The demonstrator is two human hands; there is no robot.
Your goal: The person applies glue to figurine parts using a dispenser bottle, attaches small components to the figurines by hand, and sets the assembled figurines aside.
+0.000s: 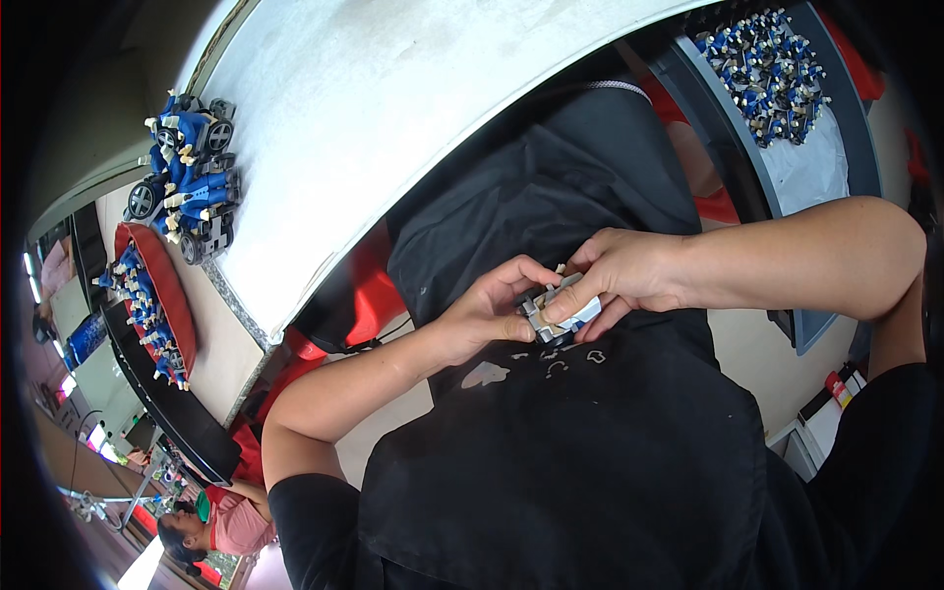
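Note:
Over my lap, both hands hold one small grey toy [537,311] with pale and dark parts, partly hidden by fingers. It resembles the wheeled toys on the table, but its exact kind is unclear. My left hand [489,307] pinches its near-left side, thumb below and fingers above. The right hand [629,273] closes round the other side, thumb pressed on top. A white and blue piece [587,307] shows under the right thumb; I cannot tell whether it belongs to the toy. A black apron [560,433] with pale printed marks lies beneath my hands.
Wheeled toys with blue figures [197,182] cluster on the white tabletop [344,108] at far left. Beside them, a red tray [177,295] holds several blue figures. At far right stands a grey bin [865,147] with many small blue figures [762,74]. Another person [236,521] sits at lower left.

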